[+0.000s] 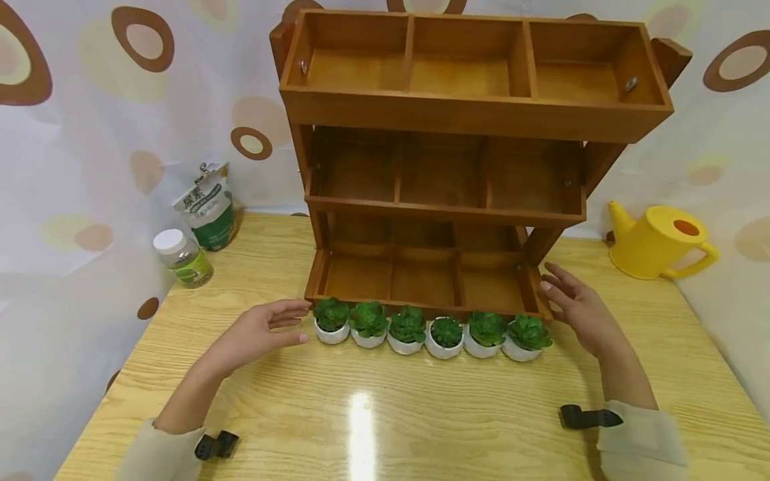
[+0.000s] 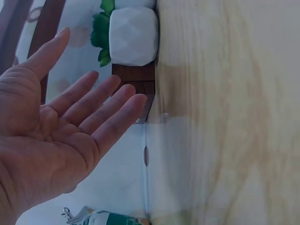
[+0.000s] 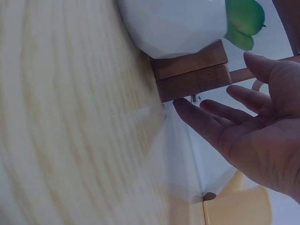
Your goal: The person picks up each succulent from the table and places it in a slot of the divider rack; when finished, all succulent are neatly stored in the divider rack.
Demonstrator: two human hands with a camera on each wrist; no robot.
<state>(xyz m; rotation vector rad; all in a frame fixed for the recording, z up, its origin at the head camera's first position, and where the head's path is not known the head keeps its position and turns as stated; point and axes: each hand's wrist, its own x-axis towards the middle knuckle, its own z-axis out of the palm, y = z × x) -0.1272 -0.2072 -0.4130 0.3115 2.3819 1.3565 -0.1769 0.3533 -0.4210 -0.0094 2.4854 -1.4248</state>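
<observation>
Several small succulents in white faceted pots stand in a row along the front of a three-tier brown wooden shelf [image 1: 475, 119]. At the row's left end is one potted succulent [image 1: 332, 332], with my left hand [image 1: 259, 335] beside it, fingers extended toward the shelf's lower left corner. My right hand [image 1: 582, 314] is by the lower right corner, its fingers loosely bent, next to the rightmost potted succulent [image 1: 523, 353]. Both palms face inward and hold nothing. In the right wrist view the fingertips [image 3: 182, 107] come right up to the shelf's wooden end.
Each shelf tier is divided into three compartments. A white-capped jar [image 1: 191, 267] and a green and white pouch [image 1: 210, 214] with a clip stand at the back left. A yellow watering can [image 1: 646, 244] is at the back right, near the patterned wall covering [image 1: 78, 174].
</observation>
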